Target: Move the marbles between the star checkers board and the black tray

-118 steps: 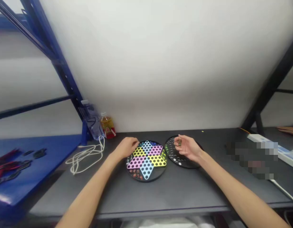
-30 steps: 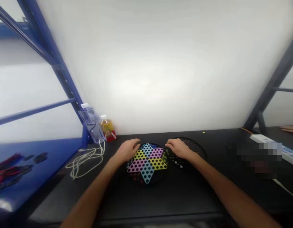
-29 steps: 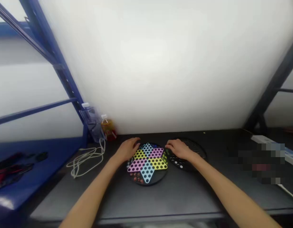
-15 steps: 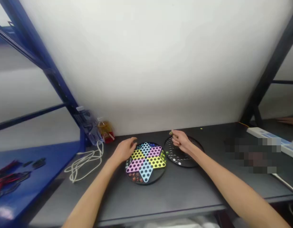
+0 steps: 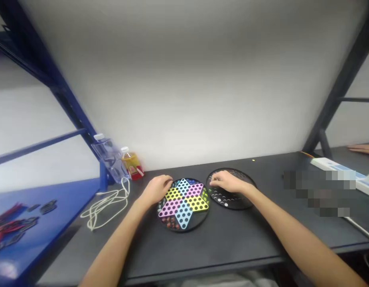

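Observation:
A round Chinese checkers board (image 5: pixel 183 215) with a pink, yellow and pale blue star lies in front of me. Coloured marbles sit around the star: reddish-brown ones (image 5: pixel 170 222) at the front left, green ones (image 5: pixel 205 196) on the right. My left hand (image 5: pixel 156 189) rests at the board's left rim, thumb and fingers slightly apart and curved. To the right is a black round tray (image 5: pixel 241 203) with rows of hollows and a few white pieces (image 5: pixel 222 202). Over its left part my right hand (image 5: pixel 227 181) is pinched, fingertips low; whatever they hold is hidden.
A white cord (image 5: pixel 109 203) lies coiled on the dark table (image 5: pixel 220 247) at left. Behind it stand a clear bottle (image 5: pixel 111 157) and a bottle of amber drink (image 5: pixel 132 164). A white power strip (image 5: pixel 336 169) is at right. Another person's hand (image 5: pixel 362 148) shows at far right.
My right hand has come down from the tray's back edge, where a small greenish marble showed at its fingertips, to low over the tray's left part. My left hand has stayed put.

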